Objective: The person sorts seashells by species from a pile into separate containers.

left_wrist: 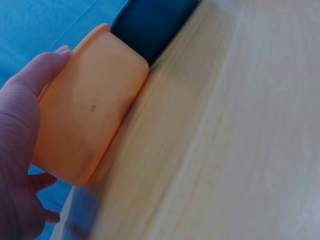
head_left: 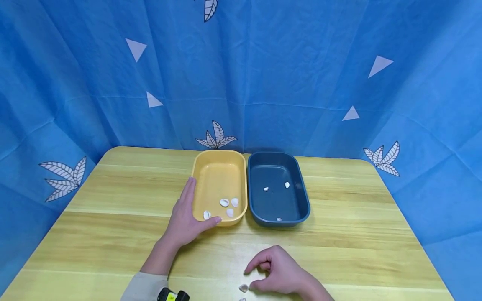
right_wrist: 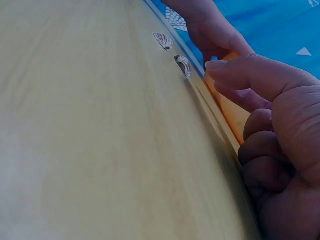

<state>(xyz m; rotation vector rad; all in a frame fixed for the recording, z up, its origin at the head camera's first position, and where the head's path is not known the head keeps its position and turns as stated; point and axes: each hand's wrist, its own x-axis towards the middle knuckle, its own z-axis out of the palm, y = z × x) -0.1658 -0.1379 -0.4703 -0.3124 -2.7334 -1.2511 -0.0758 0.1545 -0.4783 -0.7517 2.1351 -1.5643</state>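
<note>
My left hand [head_left: 184,221] rests on the front left corner of a yellow plastic bin [head_left: 220,155], fingers extended along its left side, thumb lying across the front rim. Several pale seashells [head_left: 224,202] lie in that bin. My right hand [head_left: 280,271] is low over the table, index finger and thumb apart with nothing visible between them, the other fingers bent in. Close to its thumb lies a small ribbed seashell [head_left: 243,288]. Another ribbed seashell [right_wrist: 163,41] lies beside it in the right wrist view, partly cut off at the head view's lower edge.
A dark blue bin [head_left: 303,196] stands right beside the yellow one, with three small white shells [head_left: 287,184] in it. Both are on a light wood table [head_left: 357,234]. A blue patterned curtain [head_left: 286,75] hangs behind the table and along its sides.
</note>
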